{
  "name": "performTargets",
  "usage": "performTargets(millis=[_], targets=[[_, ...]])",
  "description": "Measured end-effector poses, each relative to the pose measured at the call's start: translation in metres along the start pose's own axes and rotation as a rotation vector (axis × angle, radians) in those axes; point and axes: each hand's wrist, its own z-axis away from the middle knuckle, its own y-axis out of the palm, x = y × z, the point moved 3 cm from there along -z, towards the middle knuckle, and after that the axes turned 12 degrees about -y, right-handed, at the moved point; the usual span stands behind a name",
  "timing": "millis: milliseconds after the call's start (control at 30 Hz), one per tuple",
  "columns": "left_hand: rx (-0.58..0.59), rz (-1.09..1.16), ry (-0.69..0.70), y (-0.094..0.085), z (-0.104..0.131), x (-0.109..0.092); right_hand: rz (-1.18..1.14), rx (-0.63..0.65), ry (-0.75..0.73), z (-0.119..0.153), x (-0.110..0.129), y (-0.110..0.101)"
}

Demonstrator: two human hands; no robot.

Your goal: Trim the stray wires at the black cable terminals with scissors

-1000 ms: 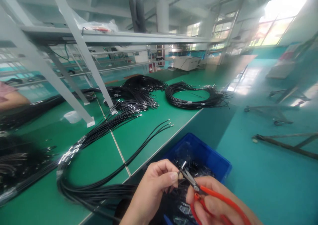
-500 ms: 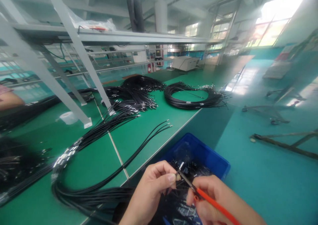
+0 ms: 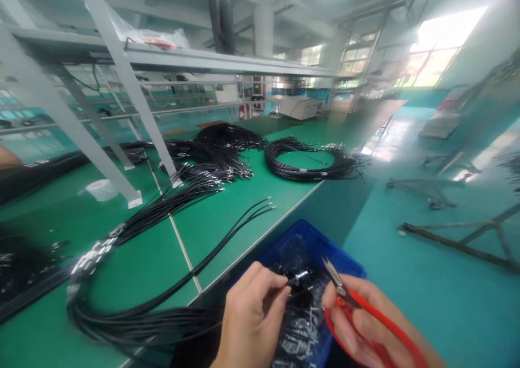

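Red-handled snips [image 3: 357,308] sit in my right hand [image 3: 365,330] at the lower right of the frame, fingers wrapped round the handles, blades pointing up and left with the tips slightly parted. My left hand [image 3: 249,324], lower centre, pinches the end of a thin black cable [image 3: 298,277] between thumb and forefinger; its metal tip sticks out to the right, near the blades but not touching them. Both hands hover over a blue bin [image 3: 312,243] that holds dark cut pieces, standing just off the near edge of the green tabletop [image 3: 219,227]

Black cable bundle [image 3: 134,319] curves along the lower left of the frame, across the tabletop and back toward my left hand. A few loose cables [image 3: 244,219] run from it to bare tips at mid-frame. Coiled bundle [image 3: 311,159] lies further back, right of centre; more heaps [image 3: 215,151] left of it, around white frame legs [image 3: 122,81]. White roll [image 3: 101,189] at left, beside a leg
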Motion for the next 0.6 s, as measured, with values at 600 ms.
performTargets(millis=[600], targets=[[0.051,0.134,-0.156,-0.002,-0.005,0.004,-0.029,0.32,0.12,-0.005,-0.038,-0.006]])
